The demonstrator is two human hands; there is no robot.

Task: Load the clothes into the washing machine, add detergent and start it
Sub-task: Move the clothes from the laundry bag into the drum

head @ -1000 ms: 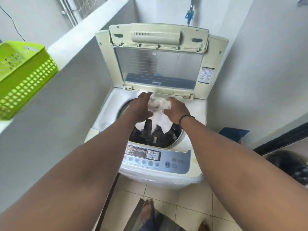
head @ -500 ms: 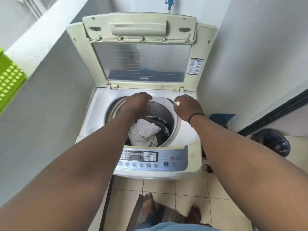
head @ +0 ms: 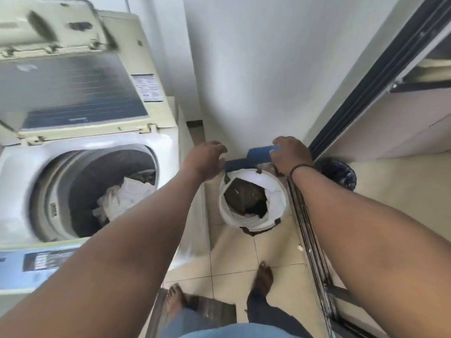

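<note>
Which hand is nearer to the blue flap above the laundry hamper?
Right. The right hand is touching the blue flap at its right end, apparently holding it; the left hand hovers just off its left end, fingers apart.

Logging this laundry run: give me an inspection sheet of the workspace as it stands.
Surface: tiled floor, bare feet, one on a mat.
Job's things: washing machine, lid up, clothes in the drum; white hamper beside it holds dark clothes.
Clutter: dark bag by the door track.
Grippers: right hand grips the hamper's blue flap; left hand open, reaching there.
Cables: nothing seen.
Surroundings: white walls, sliding door frame on the right.
</note>
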